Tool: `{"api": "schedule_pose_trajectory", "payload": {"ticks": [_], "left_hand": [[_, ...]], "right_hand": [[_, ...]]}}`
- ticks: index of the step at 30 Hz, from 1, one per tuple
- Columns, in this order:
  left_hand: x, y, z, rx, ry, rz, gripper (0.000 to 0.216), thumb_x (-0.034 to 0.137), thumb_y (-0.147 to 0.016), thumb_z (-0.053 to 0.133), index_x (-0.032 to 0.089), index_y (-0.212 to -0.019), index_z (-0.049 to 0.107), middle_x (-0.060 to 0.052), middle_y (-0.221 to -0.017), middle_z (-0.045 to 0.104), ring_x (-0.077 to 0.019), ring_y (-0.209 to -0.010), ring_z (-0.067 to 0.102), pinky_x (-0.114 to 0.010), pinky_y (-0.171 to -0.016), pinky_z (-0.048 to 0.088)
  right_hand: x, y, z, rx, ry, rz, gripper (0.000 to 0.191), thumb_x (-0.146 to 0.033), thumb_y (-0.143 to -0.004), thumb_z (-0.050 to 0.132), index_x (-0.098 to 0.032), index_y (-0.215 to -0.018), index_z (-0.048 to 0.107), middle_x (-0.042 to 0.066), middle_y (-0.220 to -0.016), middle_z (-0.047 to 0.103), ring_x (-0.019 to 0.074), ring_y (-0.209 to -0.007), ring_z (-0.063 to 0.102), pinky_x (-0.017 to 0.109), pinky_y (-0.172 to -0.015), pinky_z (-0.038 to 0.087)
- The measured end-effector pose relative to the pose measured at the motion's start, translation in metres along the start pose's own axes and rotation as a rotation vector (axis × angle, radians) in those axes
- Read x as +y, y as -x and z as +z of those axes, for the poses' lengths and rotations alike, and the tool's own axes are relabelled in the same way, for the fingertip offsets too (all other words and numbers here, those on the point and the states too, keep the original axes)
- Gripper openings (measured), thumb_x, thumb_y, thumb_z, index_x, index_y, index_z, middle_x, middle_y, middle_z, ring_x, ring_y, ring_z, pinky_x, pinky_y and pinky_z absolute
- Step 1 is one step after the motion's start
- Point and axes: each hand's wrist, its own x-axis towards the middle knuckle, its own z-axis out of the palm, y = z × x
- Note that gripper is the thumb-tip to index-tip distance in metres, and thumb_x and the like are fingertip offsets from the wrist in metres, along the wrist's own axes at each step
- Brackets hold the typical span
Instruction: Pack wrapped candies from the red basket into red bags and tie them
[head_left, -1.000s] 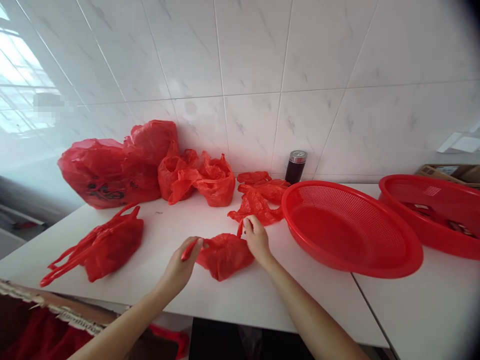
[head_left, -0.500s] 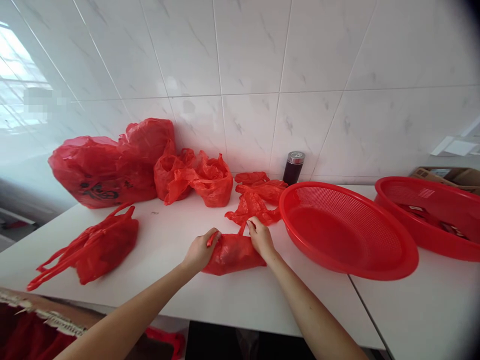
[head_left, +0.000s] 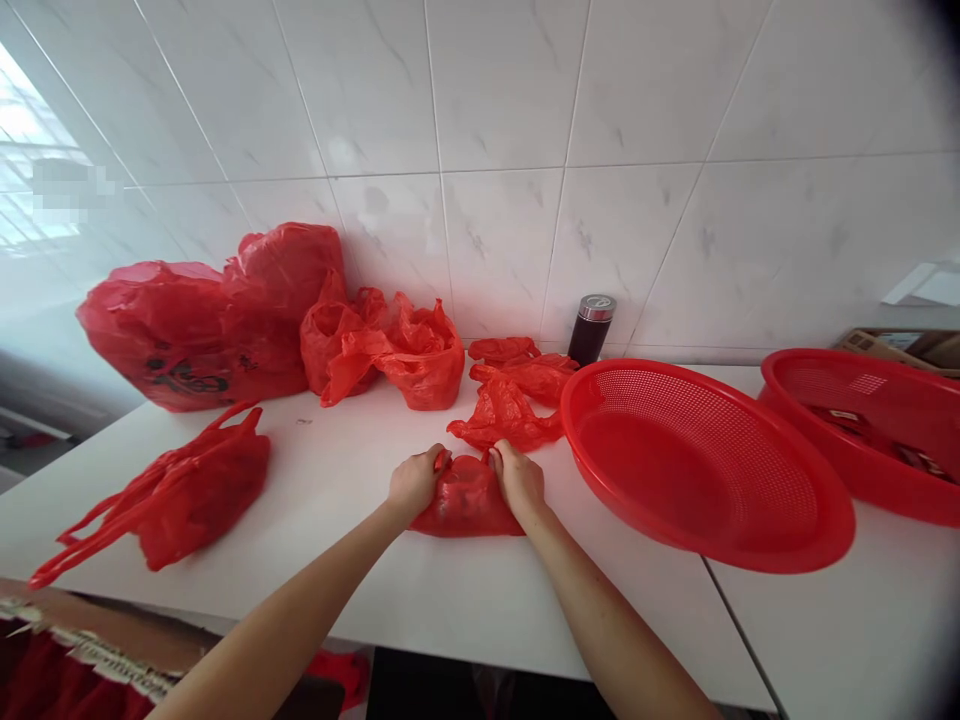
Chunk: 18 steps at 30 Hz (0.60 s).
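A white tiled wall [head_left: 525,100] rises behind a white worktop [head_left: 465,600] that runs the width of the view. Against the wall at the back left sit two large stuffed red bags [head_left: 172,335], one printed with dark lettering. To the right lies a wide round red sieve basket [head_left: 697,470], tilted towards the camera, and a second red basket [head_left: 825,385] stands beyond it at the far right, with some small items inside that are too dim to tell. Near the front left edge lies a flat bundle of red bags [head_left: 191,495], its handles trailing outwards. Two open red bags [head_left: 405,350] slump by the wall, and a few crumpled bags [head_left: 510,410] lie just beside the sieve basket's rim. In front of these, at the middle of the worktop, rests a small red bag [head_left: 466,500]. The left hand [head_left: 414,482] and the right hand [head_left: 517,482] press in on it from either side, the fingers of each curled closed on an upper corner. A dark flask [head_left: 591,328] with a metal cap stands upright by the wall.
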Motion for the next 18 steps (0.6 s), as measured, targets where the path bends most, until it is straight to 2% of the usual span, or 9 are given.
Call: {"api": "schedule_pose_trajectory", "payload": {"ticks": [6,12,18], "left_hand": [[-0.002,-0.002,0.010,0.019,-0.051,0.006,0.019,0.031,-0.091,0.038,0.027,-0.096,0.056,-0.005,-0.086,0.070,-0.0232,-0.074,0.063,-0.031,-0.060,0.034],[-0.005,-0.001,0.017,0.034,-0.034,0.025,0.019,0.025,-0.090,0.041,0.026,-0.102,0.056,-0.005,-0.096,0.069,-0.0213,-0.077,0.062,-0.030,-0.065,0.037],[-0.009,-0.002,0.023,0.074,0.093,0.036,0.016,0.024,-0.088,0.046,0.022,-0.099,0.057,-0.005,-0.092,0.067,-0.0189,-0.072,0.059,-0.031,-0.068,0.038]], "right_hand": [[-0.001,-0.002,-0.002,-0.006,0.044,0.028,0.026,-0.030,-0.100,0.036,-0.020,-0.096,0.059,0.005,-0.088,0.067,0.0172,-0.070,0.058,0.027,-0.058,0.026],[0.000,-0.002,0.001,0.001,0.045,0.038,0.026,-0.030,-0.099,0.037,-0.018,-0.097,0.060,0.008,-0.088,0.067,0.0181,-0.069,0.058,0.029,-0.057,0.026],[0.004,-0.002,0.008,0.038,-0.034,0.045,0.022,-0.029,-0.096,0.040,-0.018,-0.092,0.059,0.008,-0.087,0.066,0.0182,-0.067,0.057,0.028,-0.057,0.026]]}}
